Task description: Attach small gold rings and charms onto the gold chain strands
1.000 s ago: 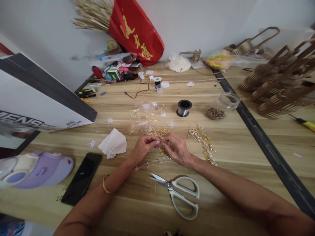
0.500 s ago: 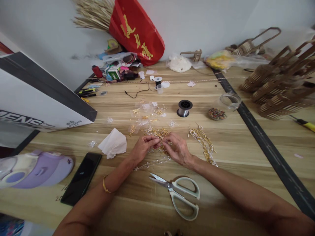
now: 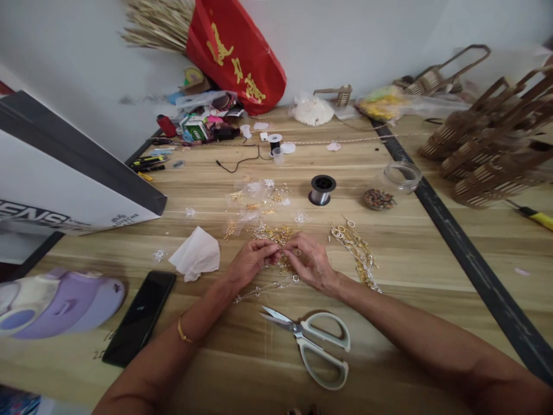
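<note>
My left hand (image 3: 254, 260) and my right hand (image 3: 311, 262) meet at the fingertips over a heap of gold and silver beads (image 3: 276, 232). Both are pinched closed; whatever lies between the fingers is too small to make out. Just below them a thin silver chain (image 3: 263, 288) with a ring at its end lies on the wood. To the right of my right hand is a bundle of gold and silver chains (image 3: 359, 252). Open-bladed scissors (image 3: 298, 329) with pale handles rest in front of my wrists.
Around the heap lie small bags of beads (image 3: 253, 199), a wire spool (image 3: 322, 190) and a jar of dark beads (image 3: 391, 187). On the left are a white tissue (image 3: 196, 253), a black phone (image 3: 140, 317), a purple bottle (image 3: 73, 302) and a large box (image 3: 78, 178). Woven baskets (image 3: 488, 144) stand at right.
The whole view has shifted slightly, with things on the table appearing a little further left. Both hands keep their pinched pose over the beads.
</note>
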Demonstrator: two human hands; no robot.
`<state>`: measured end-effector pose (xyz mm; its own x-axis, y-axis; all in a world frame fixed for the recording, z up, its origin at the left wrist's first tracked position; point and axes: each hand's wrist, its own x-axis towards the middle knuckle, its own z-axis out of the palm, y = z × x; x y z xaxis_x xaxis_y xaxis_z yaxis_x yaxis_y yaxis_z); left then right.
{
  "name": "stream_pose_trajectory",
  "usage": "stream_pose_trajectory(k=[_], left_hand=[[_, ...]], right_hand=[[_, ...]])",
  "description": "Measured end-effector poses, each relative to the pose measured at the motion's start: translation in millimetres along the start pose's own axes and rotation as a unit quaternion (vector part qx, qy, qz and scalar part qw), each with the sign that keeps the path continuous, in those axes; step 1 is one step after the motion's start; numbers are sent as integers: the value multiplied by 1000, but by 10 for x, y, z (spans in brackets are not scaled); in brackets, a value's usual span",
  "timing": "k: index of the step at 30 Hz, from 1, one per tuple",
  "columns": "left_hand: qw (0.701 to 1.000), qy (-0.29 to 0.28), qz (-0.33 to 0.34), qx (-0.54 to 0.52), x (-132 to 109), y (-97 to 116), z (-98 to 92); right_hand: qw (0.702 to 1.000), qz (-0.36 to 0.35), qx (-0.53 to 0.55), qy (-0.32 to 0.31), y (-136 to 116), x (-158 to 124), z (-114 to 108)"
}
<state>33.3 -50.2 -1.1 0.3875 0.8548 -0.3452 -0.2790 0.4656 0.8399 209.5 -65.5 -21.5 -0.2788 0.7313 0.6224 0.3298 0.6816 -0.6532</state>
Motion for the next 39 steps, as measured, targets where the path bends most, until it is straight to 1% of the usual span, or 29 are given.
stream_pose_trajectory(k=[4, 11, 19, 26, 32, 39], left_hand=[[1000, -5, -1, -2, 8, -11, -2], [1000, 8, -7, -3, 22, -24, -6], [1000, 5, 7, 23, 17, -17, -10], [999, -4, 17, 43, 13, -13, 6], [998, -4, 23, 55, 23, -31, -23], [990, -5, 56, 129, 20, -36, -56]], right_hand=[[1000, 0, 1, -6, 5, -3, -1], [1000, 4, -4, -8, 10, -2, -3], [1000, 8, -2, -12, 5, 6, -11], [1000, -7, -11, -16, 9, 4, -16], [1000, -2, -17, -21, 10, 0, -16], [999, 2, -21, -24, 10, 6, -15]])
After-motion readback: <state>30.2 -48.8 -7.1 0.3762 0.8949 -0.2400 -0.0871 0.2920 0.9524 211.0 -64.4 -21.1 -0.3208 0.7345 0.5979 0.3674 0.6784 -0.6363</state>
